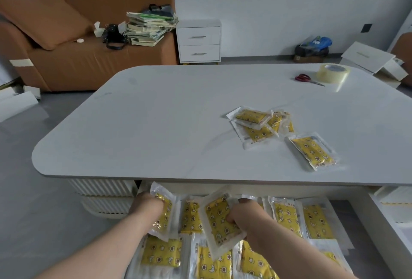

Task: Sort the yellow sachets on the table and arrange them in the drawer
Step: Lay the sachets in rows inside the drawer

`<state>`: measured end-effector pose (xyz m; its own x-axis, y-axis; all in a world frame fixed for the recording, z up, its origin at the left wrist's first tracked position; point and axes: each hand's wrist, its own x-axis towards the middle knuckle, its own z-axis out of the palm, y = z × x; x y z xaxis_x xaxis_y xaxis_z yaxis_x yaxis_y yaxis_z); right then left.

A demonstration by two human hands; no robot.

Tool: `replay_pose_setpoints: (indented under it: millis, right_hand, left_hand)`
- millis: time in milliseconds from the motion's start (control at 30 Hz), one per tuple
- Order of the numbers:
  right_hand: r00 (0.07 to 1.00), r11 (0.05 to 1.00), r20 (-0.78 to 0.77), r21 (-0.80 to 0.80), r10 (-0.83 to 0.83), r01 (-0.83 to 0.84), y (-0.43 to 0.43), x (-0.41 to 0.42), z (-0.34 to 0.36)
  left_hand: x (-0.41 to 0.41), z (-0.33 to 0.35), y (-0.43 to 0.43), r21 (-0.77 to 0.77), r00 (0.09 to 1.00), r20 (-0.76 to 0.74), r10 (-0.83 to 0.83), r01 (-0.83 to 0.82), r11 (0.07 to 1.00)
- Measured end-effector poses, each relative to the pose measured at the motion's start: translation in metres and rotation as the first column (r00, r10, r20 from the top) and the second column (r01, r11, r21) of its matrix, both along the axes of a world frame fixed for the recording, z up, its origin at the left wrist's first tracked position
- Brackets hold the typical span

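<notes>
**A:** Starting down low, nearest the camera?

**B:** Yep. Gripping one yellow sachet (166,209) in the left hand (148,206), with fingers curled over its left side, up over the left end of the open drawer (376,234). Pinching a second sachet (219,223) in the right hand (245,216), tilted and lifted over the middle of the drawer.

**A:** And inside the drawer?

**B:** Loaded with more of the same, lying flat. Front row (162,254) closest to the camera, back row (287,214) side by side just under the table edge. No clean count, with both forearms covering part of it.

**A:** Up on the table (156,122)?

**B:** A few not yet put away. Loose pile (256,122) of overlapping sachets right of centre, then a single sachet (312,150) just beside it, nearer the front edge and not touching the pile.

**A:** Further back?

**B:** Red-handled scissors (308,78) and a clear tape roll (332,73) near each other at the far right corner. Past the table, a brown sofa (89,60) with a cushion (44,19), a black bag (113,35) and a leaning stack of books (149,27) on the seat. Right beside it, against the wall, a white two-drawer nightstand (199,41).
</notes>
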<state>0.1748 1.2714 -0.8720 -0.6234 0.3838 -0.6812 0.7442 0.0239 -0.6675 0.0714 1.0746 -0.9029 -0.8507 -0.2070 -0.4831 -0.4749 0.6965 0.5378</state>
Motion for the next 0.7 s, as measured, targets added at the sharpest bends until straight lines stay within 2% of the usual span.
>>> replay_pose_setpoints:
  millis: [67,200,333,433,567,700]
  right_hand:
    - [0.999,1.000,0.046,-0.010,-0.014,0.014,0.001,0.000,0.001]
    - [0.999,1.000,0.052,0.008,-0.015,0.015,0.006,-0.002,-0.002]
    - [0.997,0.999,0.062,0.005,-0.038,0.037,0.007,-0.002,-0.004]
    - [0.997,0.998,0.051,-0.029,-0.050,0.052,0.008,0.003,-0.003]
    - [0.998,0.998,0.038,-0.046,-0.039,0.041,0.010,0.004,-0.005]
    - [0.999,0.999,0.038,-0.036,-0.014,0.015,0.008,0.000,-0.003]
  left_hand:
    - [0.001,-0.004,0.000,-0.148,0.992,-0.064,-0.111,0.101,0.984]
    - [0.003,-0.010,-0.001,-0.440,0.926,-0.143,-0.349,0.256,0.861]
    - [0.002,-0.002,0.000,-0.663,0.827,-0.050,-0.559,0.392,0.638]
    - [0.003,0.004,0.001,-0.752,0.784,0.010,-0.621,0.415,0.513]
    - [0.003,0.007,0.001,-0.777,0.754,-0.068,-0.653,0.370,0.509]
    - [0.001,0.008,-0.009,-0.754,0.695,-0.113,-0.710,0.405,0.517]
